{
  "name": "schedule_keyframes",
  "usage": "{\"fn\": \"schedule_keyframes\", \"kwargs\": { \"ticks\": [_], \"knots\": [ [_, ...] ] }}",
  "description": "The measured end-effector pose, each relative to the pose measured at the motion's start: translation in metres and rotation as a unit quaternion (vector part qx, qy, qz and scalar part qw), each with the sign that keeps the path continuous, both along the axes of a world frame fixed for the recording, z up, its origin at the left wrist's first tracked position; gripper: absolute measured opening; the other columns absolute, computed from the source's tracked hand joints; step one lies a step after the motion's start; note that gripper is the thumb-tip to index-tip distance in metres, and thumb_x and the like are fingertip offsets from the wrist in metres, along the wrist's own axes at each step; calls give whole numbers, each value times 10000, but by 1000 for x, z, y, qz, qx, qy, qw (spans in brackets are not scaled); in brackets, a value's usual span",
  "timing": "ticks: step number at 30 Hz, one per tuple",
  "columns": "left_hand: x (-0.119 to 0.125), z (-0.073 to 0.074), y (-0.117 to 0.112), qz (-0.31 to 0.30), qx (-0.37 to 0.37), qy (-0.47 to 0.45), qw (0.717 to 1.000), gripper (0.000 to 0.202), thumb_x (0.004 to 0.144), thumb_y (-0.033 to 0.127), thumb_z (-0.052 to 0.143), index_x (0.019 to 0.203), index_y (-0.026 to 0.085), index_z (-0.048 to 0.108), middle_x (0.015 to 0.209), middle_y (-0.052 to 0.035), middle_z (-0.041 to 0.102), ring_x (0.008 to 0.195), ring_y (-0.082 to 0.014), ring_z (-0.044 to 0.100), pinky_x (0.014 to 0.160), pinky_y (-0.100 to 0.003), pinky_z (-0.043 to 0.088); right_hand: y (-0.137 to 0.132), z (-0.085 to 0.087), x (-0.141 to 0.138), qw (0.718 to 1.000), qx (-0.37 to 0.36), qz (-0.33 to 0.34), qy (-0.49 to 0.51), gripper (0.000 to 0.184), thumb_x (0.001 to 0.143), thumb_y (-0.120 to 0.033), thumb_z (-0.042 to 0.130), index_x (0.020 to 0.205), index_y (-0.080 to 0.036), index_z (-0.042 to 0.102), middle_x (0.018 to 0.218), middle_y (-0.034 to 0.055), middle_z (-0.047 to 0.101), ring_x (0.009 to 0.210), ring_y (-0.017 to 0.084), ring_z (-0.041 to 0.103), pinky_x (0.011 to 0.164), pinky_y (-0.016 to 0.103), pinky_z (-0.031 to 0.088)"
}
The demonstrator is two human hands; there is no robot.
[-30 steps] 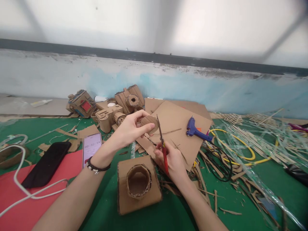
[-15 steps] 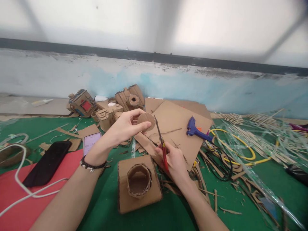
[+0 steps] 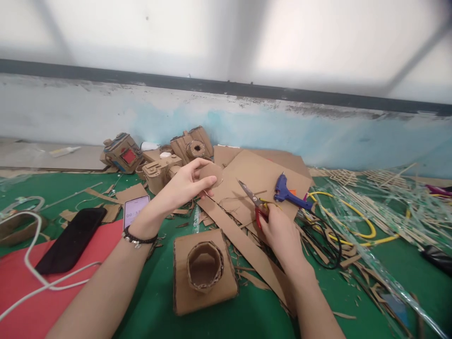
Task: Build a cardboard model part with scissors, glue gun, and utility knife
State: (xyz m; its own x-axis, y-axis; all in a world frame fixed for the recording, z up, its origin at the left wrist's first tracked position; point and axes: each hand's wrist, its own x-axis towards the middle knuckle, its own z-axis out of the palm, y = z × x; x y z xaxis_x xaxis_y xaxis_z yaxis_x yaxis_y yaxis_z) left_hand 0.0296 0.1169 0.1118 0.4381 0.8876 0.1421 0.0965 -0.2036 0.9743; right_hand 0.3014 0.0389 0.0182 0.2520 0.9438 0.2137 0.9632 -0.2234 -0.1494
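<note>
A round cardboard disc (image 3: 213, 173) is pinched between the thumb and fingers of my left hand (image 3: 192, 181), above the middle of the table. My right hand (image 3: 280, 230) grips scissors (image 3: 251, 193) by their red handles, with the blades pointing up and left, apart from the disc. In front of me a square cardboard box (image 3: 226, 278) lies with a short cardboard tube (image 3: 205, 266) standing up from its top face. A long cardboard strip (image 3: 243, 247) runs diagonally between the box and my right hand.
Cardboard camera models (image 3: 192, 146) stand by the wall. A blue glue gun (image 3: 287, 192) rests on cardboard sheets (image 3: 243, 174). Yellow cable (image 3: 367, 226), sticks and scraps spread at right. At left lie a timer phone (image 3: 136, 207), black pouch (image 3: 72, 240) and white cable (image 3: 30, 249).
My right hand has drawn the scissors away from the disc, to the right. The disc has turned slightly in my left hand, which has hardly moved.
</note>
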Motion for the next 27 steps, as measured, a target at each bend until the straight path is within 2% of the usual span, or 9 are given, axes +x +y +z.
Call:
{"fn": "schedule_keyframes", "kwargs": {
  "ticks": [5,8,10,12,14,18,22,25,27],
  "knots": [
    [0,-7,3,-2,25,25,999,601,915,441,804,1416,186,590,824,18,663,659,-150,654,571,-245,500,6,-16,13,999,36,36,6,251,1016,-201,674,1253,-126,707,1190,188,783,1050,319,772,825,360,553],
    [-2,-2,-1,-10,56,57,997,578,961,452,762,1479,226,640,772,32,625,654,-150,640,571,-245,456,7,-13,14,997,66,38,8,203,1055,-293,654,1177,-152,736,1166,175,782,1025,348,765,829,419,585],
    [-4,4,-8,-1,62,71,996,604,973,436,751,1529,239,622,746,42,592,646,-150,617,573,-251,434,5,-5,9,986,151,73,19,229,1083,-355,628,1153,-168,740,1177,172,782,1084,371,748,901,480,601],
    [-8,11,-20,11,69,77,995,639,966,419,762,1558,245,593,724,60,541,632,-145,575,573,-255,412,0,8,-2,944,284,160,55,235,1092,-353,629,1233,-187,718,1227,169,777,1171,362,732,1005,519,597],
    [-10,17,-37,17,72,85,994,644,957,410,769,1554,249,588,711,74,496,629,-144,541,579,-262,402,-9,24,-19,880,372,275,105,293,1093,-307,649,1373,-222,657,1338,167,747,1276,329,709,1086,516,585],
    [-14,22,-75,19,60,119,991,623,953,384,746,1537,231,592,757,58,533,719,-168,574,659,-288,446,-29,55,-53,823,327,445,129,399,1073,-270,705,1456,-251,595,1527,181,652,1403,297,652,1115,467,597],
    [-22,19,-104,40,57,115,991,613,962,401,744,1543,282,586,790,51,580,750,-172,582,700,-300,469,-42,71,-69,798,329,500,79,284,1057,-217,723,1331,-201,650,1392,200,742,1269,291,732,1053,429,625],
    [-32,-2,-121,67,18,46,997,660,988,483,737,1582,294,523,1034,-25,739,938,-221,701,800,-335,559,-52,69,-67,813,314,474,126,260,1045,-275,750,1283,-215,663,1332,175,783,1240,292,758,1061,425,628],
    [-36,-28,-132,95,13,-23,995,617,1012,526,715,1549,279,535,1280,-92,748,1199,-271,711,991,-390,587,-60,63,-64,835,267,442,188,253,1046,-324,748,1266,-241,654,1334,142,796,1242,276,769,1053,400,639]
  ]
}}
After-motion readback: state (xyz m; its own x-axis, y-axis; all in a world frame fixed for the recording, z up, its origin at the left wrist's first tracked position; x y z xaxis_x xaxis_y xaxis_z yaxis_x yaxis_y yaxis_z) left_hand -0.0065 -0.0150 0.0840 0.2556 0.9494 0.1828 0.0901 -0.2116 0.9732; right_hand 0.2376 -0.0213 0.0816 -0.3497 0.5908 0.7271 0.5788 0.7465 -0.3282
